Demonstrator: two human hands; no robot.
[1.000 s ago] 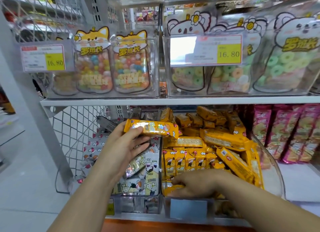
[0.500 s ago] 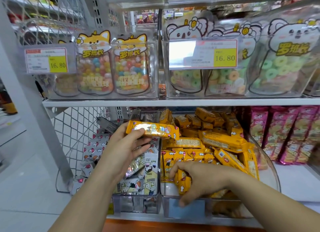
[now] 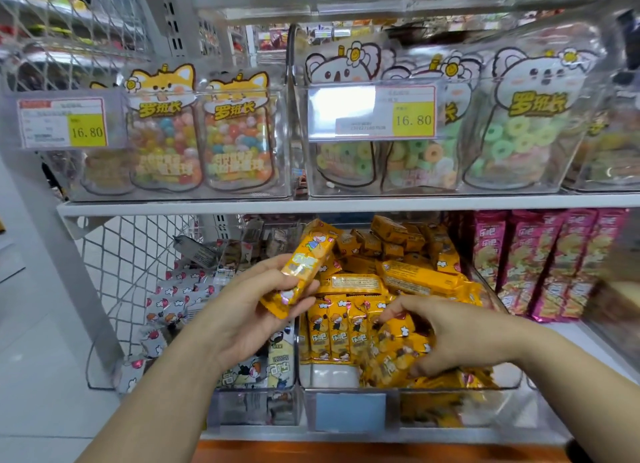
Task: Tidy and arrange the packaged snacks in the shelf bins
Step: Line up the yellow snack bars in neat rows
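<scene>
On the lower shelf: the middle bin (image 3: 329, 390) holds the yellow packs, with a tidy upright row (image 3: 332, 334) at its near left and a loose heap (image 3: 408, 254) at the far side.
Left grip (image 3: 249, 310): fingers and thumb clamped round one pack (image 3: 304, 265), held tilted above the wall between the left bin (image 3: 242, 407) and the middle bin.
Right grip (image 3: 446, 334): fingers curled round a bunch (image 3: 394, 351) of packs, low at the near front of the middle bin, just right of the row.
Weight: I judge them light, one-handed work.
Surface: glossy wrapper, likely slick and crinkly under the fingers.
Stiffness: the pack keeps its bar shape; I suspect the filling would crack if squeezed hard.
Where to hold: across the long sides at mid-length, not by the crimped ends.
Risk: I expect the bunch could fan out and slide, so I would press the packs face to face.
Neighbours: pink packs (image 3: 540, 261) stand to the right, apart from both grips.
</scene>
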